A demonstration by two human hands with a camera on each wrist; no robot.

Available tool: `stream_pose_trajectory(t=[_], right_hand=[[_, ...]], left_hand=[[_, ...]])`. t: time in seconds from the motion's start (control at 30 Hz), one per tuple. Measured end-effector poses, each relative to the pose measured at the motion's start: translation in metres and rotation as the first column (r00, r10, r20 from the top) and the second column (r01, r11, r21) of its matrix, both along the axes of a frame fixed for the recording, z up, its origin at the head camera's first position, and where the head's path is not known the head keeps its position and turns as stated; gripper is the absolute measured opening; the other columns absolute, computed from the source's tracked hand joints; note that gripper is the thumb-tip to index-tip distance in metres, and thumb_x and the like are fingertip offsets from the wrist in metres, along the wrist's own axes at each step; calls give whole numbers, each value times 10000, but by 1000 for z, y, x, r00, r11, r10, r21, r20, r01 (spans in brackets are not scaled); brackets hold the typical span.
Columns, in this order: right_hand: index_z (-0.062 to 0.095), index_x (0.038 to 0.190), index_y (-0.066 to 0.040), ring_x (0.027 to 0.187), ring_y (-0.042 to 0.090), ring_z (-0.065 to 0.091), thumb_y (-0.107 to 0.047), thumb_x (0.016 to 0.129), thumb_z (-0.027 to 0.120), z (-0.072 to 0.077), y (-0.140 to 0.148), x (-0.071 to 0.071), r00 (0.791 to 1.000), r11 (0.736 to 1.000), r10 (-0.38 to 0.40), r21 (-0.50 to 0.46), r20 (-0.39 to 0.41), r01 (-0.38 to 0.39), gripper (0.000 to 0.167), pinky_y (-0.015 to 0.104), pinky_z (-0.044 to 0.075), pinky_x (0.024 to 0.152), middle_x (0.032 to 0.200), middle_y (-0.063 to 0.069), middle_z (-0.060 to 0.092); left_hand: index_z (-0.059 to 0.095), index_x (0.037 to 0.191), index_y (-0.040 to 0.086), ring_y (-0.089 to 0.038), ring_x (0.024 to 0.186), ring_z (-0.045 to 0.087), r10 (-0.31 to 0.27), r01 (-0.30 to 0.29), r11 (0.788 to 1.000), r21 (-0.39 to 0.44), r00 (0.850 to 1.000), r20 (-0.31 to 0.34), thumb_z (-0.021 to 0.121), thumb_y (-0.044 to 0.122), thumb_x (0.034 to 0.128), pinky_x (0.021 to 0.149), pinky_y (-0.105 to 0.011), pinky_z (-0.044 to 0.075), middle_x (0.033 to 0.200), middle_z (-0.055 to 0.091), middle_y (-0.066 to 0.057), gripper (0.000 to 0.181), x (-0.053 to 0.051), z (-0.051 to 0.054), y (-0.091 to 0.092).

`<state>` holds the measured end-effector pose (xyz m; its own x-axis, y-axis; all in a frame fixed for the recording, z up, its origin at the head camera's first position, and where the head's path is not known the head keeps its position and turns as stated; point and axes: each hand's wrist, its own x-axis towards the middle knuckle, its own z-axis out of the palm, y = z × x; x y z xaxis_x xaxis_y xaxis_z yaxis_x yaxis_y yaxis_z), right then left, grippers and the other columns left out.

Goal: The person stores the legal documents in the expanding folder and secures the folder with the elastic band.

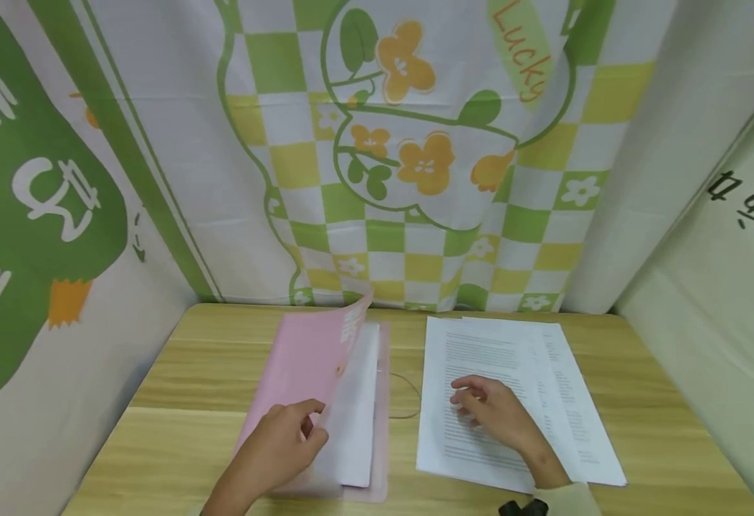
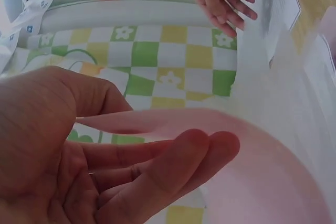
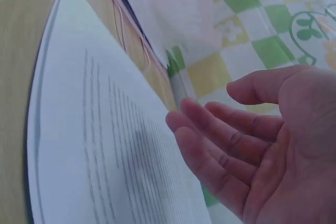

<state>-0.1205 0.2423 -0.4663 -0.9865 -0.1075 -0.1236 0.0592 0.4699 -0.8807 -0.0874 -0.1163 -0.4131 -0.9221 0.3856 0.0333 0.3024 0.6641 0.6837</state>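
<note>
A pink folder lies on the left half of the table with its front cover lifted at the right edge. My left hand holds that cover; in the left wrist view the thin pink sheet passes between thumb and fingers. White papers lie inside the folder, partly hidden by the cover. My right hand hovers over a stack of printed sheets, fingers loosely bent, with nothing held. The right wrist view shows that hand apart from the text page.
A thin elastic loop sticks out from the folder's right side towards the printed stack. The wooden table is bounded at the back by a checked curtain and at the sides by printed cloths.
</note>
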Motion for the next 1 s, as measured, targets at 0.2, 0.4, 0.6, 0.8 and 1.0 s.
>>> stream_pose_trajectory(t=[0.2, 0.4, 0.6, 0.8, 1.0], right_hand=[[674, 1247, 2, 835, 182, 696, -160, 1018, 621, -1, 26, 3, 996, 987, -89, 133, -9, 89, 286, 319, 573, 650, 1011, 61, 727], [621, 1332, 28, 1028, 343, 686, -255, 1046, 582, -1, 56, 9, 993, 941, -108, 318, -41, 116, 404, 450, 563, 805, 1260, 234, 655], [441, 1417, 168, 1273, 580, 466, -286, 1019, 581, -1, 73, 13, 991, 857, -129, 501, -22, 123, 619, 678, 416, 983, 1409, 411, 456], [371, 1444, 185, 1227, 661, 420, -371, 968, 644, -4, 78, 17, 985, 788, -170, 594, -44, 162, 781, 731, 432, 889, 1400, 455, 397], [381, 1402, 184, 1062, 648, 520, -533, 908, 717, -9, 80, 15, 988, 785, -153, 605, -18, 132, 933, 658, 504, 717, 1239, 447, 507]], left_hand=[[635, 1334, -36, -47, 542, 495, -31, 28, 999, 41, 997, 77, 608, 85, 922, 511, -272, 460, 1050, 713, -93, 430, -3, -2, -8], [549, 1377, -90, -168, 747, 674, -97, 78, 985, 155, 988, 120, 543, 40, 961, 574, -289, 534, 1247, 645, -242, 436, -1, -3, -16], [494, 1404, -105, -342, 1004, 665, -132, 112, 976, 185, 987, 96, 512, 19, 991, 679, -299, 560, 1390, 529, -299, 431, 2, -1, -20], [478, 1401, -78, -472, 1192, 581, -154, 137, 971, 197, 985, 73, 500, 19, 1028, 907, -475, 552, 1404, 499, -306, 386, 4, 1, -21], [502, 1289, 6, -231, 878, 662, -151, 136, 973, 186, 986, 68, 503, 1, 1007, 683, -330, 556, 1356, 548, -261, 281, 2, 4, -21]])
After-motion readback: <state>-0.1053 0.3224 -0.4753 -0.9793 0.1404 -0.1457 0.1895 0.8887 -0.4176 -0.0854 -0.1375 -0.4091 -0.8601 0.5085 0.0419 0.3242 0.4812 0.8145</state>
